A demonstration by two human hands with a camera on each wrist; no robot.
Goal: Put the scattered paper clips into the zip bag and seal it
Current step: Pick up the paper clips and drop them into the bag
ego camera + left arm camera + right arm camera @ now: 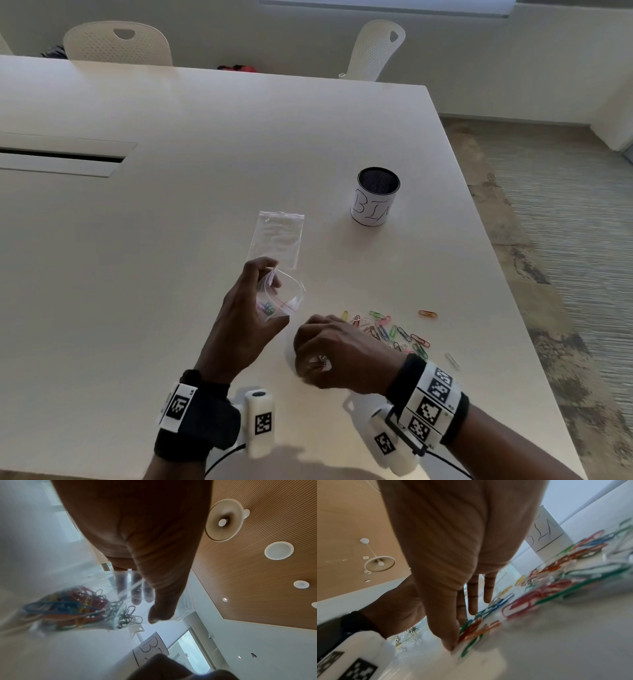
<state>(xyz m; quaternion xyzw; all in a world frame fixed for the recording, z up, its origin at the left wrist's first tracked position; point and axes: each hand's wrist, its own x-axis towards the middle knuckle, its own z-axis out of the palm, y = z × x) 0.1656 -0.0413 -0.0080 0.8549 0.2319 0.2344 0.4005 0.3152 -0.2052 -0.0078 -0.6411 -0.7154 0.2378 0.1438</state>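
Paper clips (pixel 390 334) lie loose on the counter (pixel 171 240) at the near right, a coloured scatter spreading right of the right hand (pixel 337 353); one orange clip sits apart at the far right edge of the scatter, a pale one nearer the counter's side. Right hand's grip: thumb and forefinger (pixel 452 632) pressed together on a few clips right at the surface, remaining fingers extended above the pile; how many clips it has I cannot tell, the wrist view being blurred. Just left of it, the left hand (pixel 245 323) pinches the zip bag (pixel 281 296) by one lip, thumb on the near side and fingers showing through the plastic behind, the mouth gaping toward the right hand. A bunch of clips already sits in the bag's lower end, by the left palm. Judgement: the bag's mouth lies up and to the left of the right grip, near, so the carry is a short lift leftward; the right hand is the nearer to the pile, the left only holds. Farther out, a second, flat bag (pixel 277 240) lies lengthwise on the counter, pointing away. Beyond it to the right stands a labelled mesh cup (pixel 375 197), well apart. Chairs (pixel 118 44) at the far edge.
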